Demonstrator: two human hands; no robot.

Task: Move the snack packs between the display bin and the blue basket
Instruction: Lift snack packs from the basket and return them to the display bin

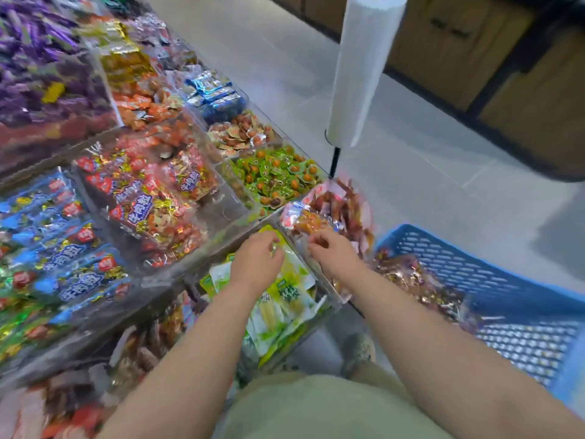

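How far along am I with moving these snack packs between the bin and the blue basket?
Partway, it seems. A pile of snack packs lies in the blue basket. The right hand seems to pinch a pack at the display bin; the left hand hovers beside it, grip blurred. Many packs are in the bin.

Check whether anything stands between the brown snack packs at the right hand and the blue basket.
Nothing visible blocks the way. The right hand is at the brown snack packs, and the blue basket stands open just beside their display bin. The packs probably only need lifting over the bin's clear wall.
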